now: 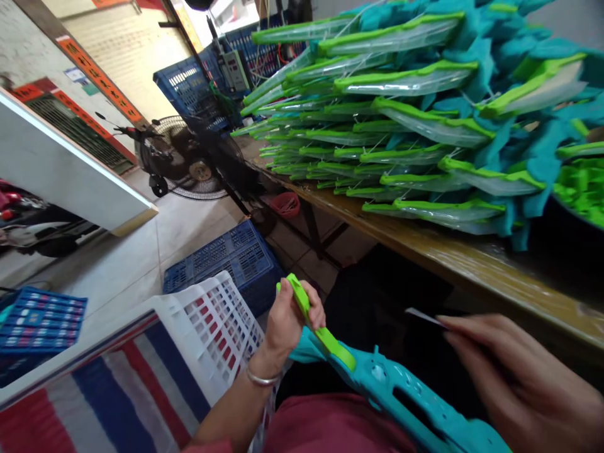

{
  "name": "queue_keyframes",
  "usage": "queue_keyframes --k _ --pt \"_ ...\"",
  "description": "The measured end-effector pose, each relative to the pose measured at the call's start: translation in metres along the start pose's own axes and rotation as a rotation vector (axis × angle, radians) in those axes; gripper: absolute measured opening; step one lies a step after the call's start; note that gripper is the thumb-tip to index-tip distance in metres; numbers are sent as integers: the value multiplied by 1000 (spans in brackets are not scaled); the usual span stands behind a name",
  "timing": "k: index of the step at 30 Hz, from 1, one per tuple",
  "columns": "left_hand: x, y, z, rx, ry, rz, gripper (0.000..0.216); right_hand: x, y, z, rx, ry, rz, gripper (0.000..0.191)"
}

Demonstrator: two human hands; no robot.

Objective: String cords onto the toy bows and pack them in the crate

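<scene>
My left hand [295,318], with a metal bangle at its wrist, is closed around the bright green bar at the front of a teal plastic toy crossbow [401,390]. The toy lies slanted across my lap, its teal body running down to the lower right. Off to the right, my right hand [514,371] pinches a thin whitish strip [422,316] between thumb and fingertips, apart from the toy. What kind of strip it is I cannot make out. Similar teal and green toys [425,119], with white strings and clear plastic showing, are piled on the wooden bench [401,233].
At my left stands a white crate [221,327] beside a striped red, white and blue sheet [108,396]. Blue crates [226,258] sit on the floor. A large fan [198,170] stands beyond. Green parts [582,189] fill a dark container at the right.
</scene>
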State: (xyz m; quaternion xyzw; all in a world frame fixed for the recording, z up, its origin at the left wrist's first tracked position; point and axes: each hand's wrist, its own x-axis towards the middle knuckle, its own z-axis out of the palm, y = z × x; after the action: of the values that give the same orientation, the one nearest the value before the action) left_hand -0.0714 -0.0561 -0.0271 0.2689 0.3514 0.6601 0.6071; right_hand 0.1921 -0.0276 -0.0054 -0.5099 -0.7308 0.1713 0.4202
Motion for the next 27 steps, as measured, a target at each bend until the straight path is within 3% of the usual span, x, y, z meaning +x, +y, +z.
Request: queue_keyframes --k 3,5,16,27 --pt "-5 -15 8 -50 -154 50 66 30 -39 25 332 -134 -237 15" --pt "-7 -19 8 -64 -217 88 66 44 -58 41 415 -163 -292 16" --pt "-4 -23 1 -18 -285 193 74 36 -80 69 656 -283 -201 19" --pt "-5 -22 0 85 -223 197 75 33 -89 70 666 -317 -210 21"
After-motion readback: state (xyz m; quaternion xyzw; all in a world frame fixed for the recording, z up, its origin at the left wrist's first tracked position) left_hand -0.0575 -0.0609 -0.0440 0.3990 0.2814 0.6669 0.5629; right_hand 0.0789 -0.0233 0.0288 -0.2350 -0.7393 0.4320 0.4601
